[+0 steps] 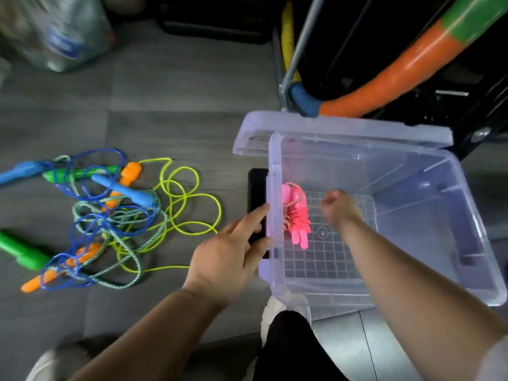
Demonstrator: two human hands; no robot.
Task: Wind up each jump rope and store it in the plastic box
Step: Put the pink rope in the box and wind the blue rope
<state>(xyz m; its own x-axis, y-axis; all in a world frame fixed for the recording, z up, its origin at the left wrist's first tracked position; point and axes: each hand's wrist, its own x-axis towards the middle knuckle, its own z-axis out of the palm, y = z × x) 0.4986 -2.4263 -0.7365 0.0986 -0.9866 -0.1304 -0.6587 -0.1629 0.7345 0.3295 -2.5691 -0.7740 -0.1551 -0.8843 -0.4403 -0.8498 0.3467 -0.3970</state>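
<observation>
Pink jump rope [298, 224] is lying wound up in the plastic box [275, 215]; other ropes are lying loose on the floor [165, 92].

Far left, a tangle of jump ropes [110, 215] with blue, green and orange handles is sprawling unwound, well apart from the box. Left hand [228, 259] is hovering over a black phone [257, 188], fingers straight and holding nothing, index tip at the box's left wall; contact unclear. Pink bundle is resting on the box bottom near that wall. Right hand [339, 210] is hanging inside the box just beside it, fingers curled, gripping nothing visible.
</observation>
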